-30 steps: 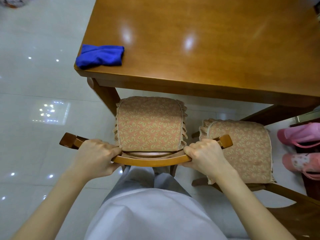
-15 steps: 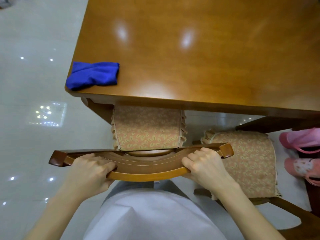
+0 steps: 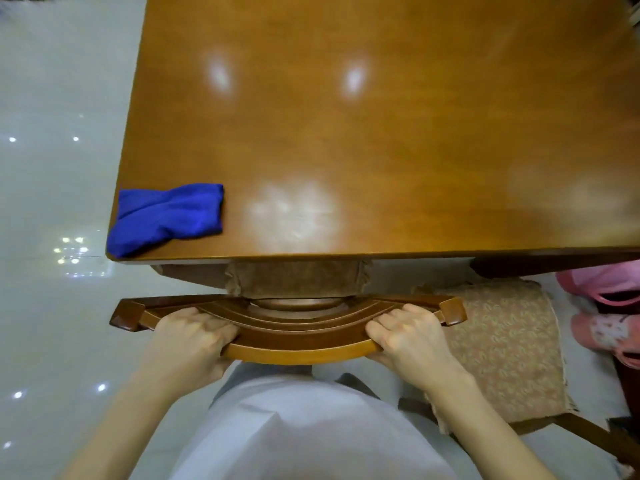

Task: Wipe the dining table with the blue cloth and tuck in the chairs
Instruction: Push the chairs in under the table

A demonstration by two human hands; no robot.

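Note:
A crumpled blue cloth [image 3: 166, 216] lies on the near left corner of the glossy wooden dining table [image 3: 381, 133]. Directly below me stands a wooden chair [image 3: 294, 337] with its curved top rail close to the table's front edge. Most of its patterned seat cushion [image 3: 294, 278] is hidden under the tabletop. My left hand [image 3: 194, 337] grips the left part of the rail, and my right hand [image 3: 408, 336] grips the right part.
A second chair with a patterned cushion [image 3: 505, 348] stands out from the table at the right. Pink slippers [image 3: 609, 306] lie at the far right edge. Shiny white floor tiles [image 3: 52, 168] stretch to the left of the table.
The chair has slid forward under the table with both hands on its rail. Its cushion, fully visible before, is now mostly covered by the tabletop.

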